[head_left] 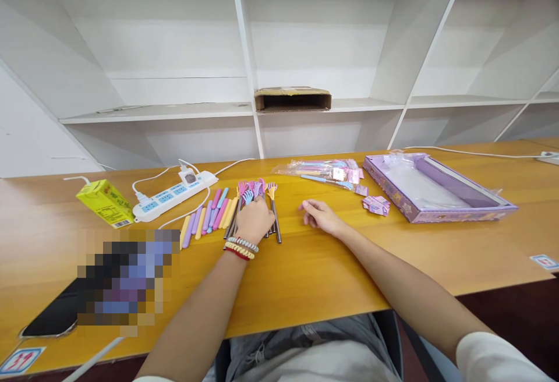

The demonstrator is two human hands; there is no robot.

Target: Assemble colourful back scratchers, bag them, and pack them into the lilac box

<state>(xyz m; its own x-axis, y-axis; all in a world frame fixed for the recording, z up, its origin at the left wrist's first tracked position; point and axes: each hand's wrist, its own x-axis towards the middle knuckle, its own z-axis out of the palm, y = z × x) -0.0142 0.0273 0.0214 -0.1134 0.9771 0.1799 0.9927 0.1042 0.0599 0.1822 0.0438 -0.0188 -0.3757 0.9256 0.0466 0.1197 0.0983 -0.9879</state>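
My left hand (254,219) is over the claw-tipped sticks (272,191), which lie side by side on the table (297,289); its fingers are tucked out of sight, so I cannot tell whether they pinch one. A light touch seems best, since the slim shafts could roll together. Near them, my right hand (322,218) curls loosely; I see nothing in it, but cannot tell whether the fingertips meet. Leftward lie the coloured rods (217,213). Farther back are plastic packets (325,169), then the cardboard box (292,91) on the shelf (367,104).
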